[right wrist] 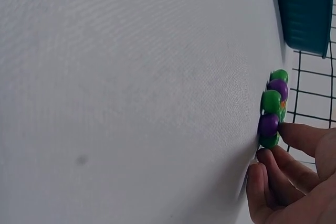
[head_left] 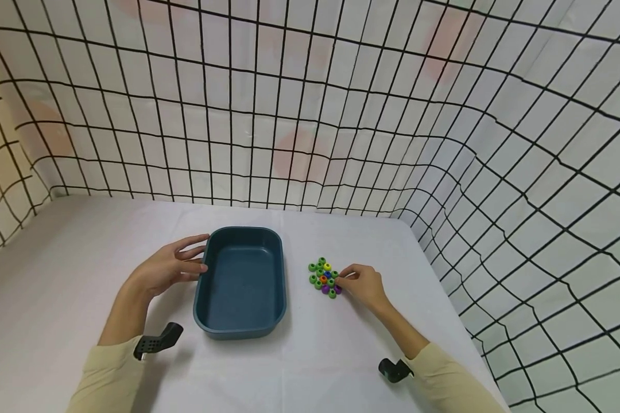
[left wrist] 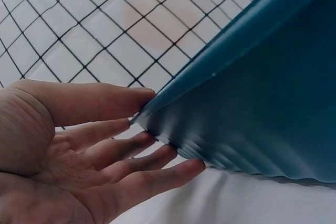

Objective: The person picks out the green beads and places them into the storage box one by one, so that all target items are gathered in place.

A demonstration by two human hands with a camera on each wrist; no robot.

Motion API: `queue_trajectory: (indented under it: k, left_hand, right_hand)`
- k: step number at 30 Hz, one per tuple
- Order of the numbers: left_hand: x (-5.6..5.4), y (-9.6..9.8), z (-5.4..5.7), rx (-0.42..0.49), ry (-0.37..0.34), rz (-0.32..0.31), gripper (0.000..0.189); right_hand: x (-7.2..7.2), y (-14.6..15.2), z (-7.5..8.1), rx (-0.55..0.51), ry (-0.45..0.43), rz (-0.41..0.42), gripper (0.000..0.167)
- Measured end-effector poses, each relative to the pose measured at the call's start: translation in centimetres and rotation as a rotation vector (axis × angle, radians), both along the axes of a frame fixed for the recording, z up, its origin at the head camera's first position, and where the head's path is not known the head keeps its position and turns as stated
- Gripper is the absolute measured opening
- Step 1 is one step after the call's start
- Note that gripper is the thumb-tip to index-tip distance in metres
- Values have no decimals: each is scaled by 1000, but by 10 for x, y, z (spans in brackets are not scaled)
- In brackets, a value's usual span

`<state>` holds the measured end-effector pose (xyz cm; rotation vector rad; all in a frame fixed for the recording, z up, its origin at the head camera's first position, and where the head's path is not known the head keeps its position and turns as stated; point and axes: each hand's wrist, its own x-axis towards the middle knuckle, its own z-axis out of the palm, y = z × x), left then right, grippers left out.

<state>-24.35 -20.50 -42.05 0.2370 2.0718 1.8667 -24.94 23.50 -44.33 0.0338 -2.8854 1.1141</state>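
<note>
A dark blue rectangular tray (head_left: 240,330) lies on the white cloth, its inside bare. My left hand (head_left: 167,267) is at its left side, fingers spread and fairly straight; in the left wrist view the thumb touches the rim (left wrist: 215,72) and the fingertips meet the outer wall. To the right of the tray sits a tight cluster of small round beads, mostly green (head_left: 312,279), with purple, yellow, orange and blue among them. My right hand (head_left: 364,285) pinches a green bead (right wrist: 269,141) at the cluster's right edge, the thumb beside a purple bead (right wrist: 269,124).
A black wire grid (head_left: 258,120) with white sheeting behind it borders the back and sides of the table. White cloth (head_left: 315,355) covers the tabletop. Each wrist wears a black camera mount (head_left: 160,339).
</note>
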Motion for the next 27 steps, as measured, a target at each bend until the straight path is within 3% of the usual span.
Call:
queue_trajectory:
  k: [7,27]
  left_hand:
    - [-1,0,0,-25,24,-6,87]
    - [0,-4,-4,22,-6,5,88]
  right_hand:
    - [-3,0,-3,9,7,-6,15]
    - [-4,3,2,19,-39,30,16]
